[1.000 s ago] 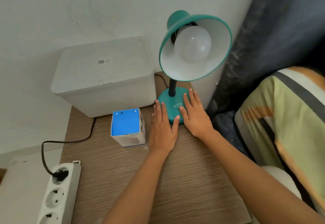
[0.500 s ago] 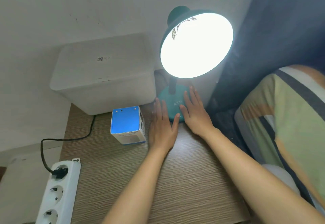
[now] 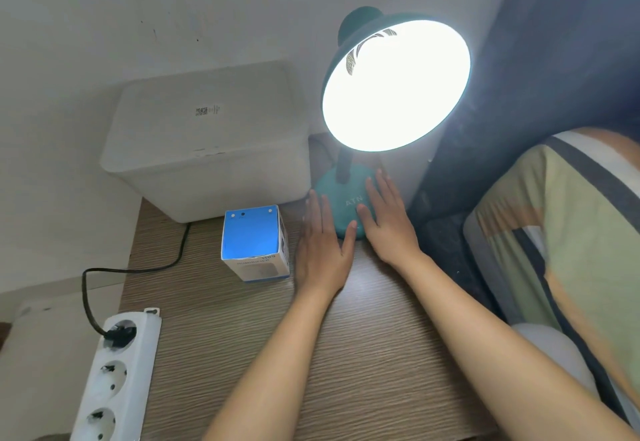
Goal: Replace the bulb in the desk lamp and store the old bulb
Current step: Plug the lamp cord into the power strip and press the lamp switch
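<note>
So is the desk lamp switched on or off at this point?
On. The lamp shade is filled with bright white glare that hides the bulb, and its black plug sits in the power strip.

Likely home bedroom; striped bedding (image 3: 568, 233) beside wooden table (image 3: 346, 354); power strip (image 3: 114, 381)

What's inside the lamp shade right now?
Only white glare fills the lamp shade; the lamp is lit, so a bulb must be fitted, but its outline and socket are washed out.

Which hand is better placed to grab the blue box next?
Left. The left hand lies flat right beside the blue-topped cardboard box; the right hand rests on the teal lamp base, farther away.
</note>
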Demonstrator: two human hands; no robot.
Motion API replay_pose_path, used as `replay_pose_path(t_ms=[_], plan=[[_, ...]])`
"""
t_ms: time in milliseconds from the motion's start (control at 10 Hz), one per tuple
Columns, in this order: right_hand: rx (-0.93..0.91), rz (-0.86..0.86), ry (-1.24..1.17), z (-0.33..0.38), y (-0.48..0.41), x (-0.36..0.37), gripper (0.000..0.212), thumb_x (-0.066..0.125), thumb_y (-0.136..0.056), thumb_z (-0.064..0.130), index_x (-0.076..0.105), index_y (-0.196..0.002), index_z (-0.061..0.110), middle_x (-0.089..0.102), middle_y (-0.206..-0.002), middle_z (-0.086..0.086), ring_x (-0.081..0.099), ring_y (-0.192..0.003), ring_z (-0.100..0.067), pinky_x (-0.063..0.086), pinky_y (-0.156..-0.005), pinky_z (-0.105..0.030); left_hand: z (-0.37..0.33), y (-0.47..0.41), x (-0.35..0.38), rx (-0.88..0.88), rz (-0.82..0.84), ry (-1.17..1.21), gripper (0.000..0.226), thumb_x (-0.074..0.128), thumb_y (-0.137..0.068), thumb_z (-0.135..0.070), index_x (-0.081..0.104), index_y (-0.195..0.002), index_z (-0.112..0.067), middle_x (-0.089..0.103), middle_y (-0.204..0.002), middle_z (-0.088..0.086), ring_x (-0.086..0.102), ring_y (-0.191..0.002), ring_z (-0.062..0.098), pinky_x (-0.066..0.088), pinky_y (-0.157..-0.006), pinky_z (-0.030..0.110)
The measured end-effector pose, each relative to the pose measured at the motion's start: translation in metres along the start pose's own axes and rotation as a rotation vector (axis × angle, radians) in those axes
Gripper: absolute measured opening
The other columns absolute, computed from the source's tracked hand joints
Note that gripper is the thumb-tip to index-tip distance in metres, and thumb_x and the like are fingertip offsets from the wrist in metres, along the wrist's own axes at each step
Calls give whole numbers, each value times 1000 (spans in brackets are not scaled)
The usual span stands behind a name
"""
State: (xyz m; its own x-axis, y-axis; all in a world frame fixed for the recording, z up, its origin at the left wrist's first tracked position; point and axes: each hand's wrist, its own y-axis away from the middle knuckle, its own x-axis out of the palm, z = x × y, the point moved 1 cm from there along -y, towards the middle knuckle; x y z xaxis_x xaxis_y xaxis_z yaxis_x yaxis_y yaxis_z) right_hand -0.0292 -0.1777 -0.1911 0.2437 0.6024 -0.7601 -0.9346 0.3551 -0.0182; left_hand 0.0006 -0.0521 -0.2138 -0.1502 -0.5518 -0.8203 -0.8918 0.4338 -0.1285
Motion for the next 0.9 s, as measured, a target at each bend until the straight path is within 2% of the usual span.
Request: replay_pose_path(t_ms=[200,300,600,700,800,900], plan=[[23,-123,-83,3,-4,4,52,42,-95,27,30,-143,11,15,-158,-2,5,-146,-14,4,-118,-28,-1,1,-1,17,-16,-2,80,13,-87,-59,7,-150,-9,-2,-159,8,-2,-146,15,-5,-113,20],[18,-147,-55,3,-4,5,53,42,-95,27,30,-143,10,18,-157,-5,8,-146,-16,3,-117,-27,-1,1,0,16,-13,-8,81,12,-86,-59,8,-149,-8,-1,-159,9,1,-147,18,-1,-115,24],[1,-135,9,1,0,6,55,35,-98,33,21,-146,13,7,-159,-3,-1,-146,-14,-1,-115,-26,-1,2,0,-9,-11,49,83,14,-84,-63,6,-150,-14,-3,-159,2,-1,-146,14,3,-115,25],[-2,-115,12,0,0,6,55,34,-98,33,18,-147,12,5,-159,-2,-4,-146,-13,-4,-115,-25,0,2,-1,-5,-30,51,82,15,-84,-64,6,-150,-15,-3,-159,0,-4,-142,6,4,-116,25],[-10,-107,-11,1,4,6,59,33,-98,35,9,-148,16,0,-159,2,-11,-141,-4,-6,-113,-21,0,10,-1,-29,-30,106,87,15,-81,-69,7,-150,-16,-9,-155,-12,-6,-140,-1,12,-119,30],[-59,-168,-31,3,23,2,67,25,-93,52,1,-146,19,-8,-156,16,-9,-143,-2,-4,-113,-14,15,19,9,71,-34,114,79,14,-91,-64,14,-149,-10,-12,-156,-16,-5,-143,-1,13,-113,25]])
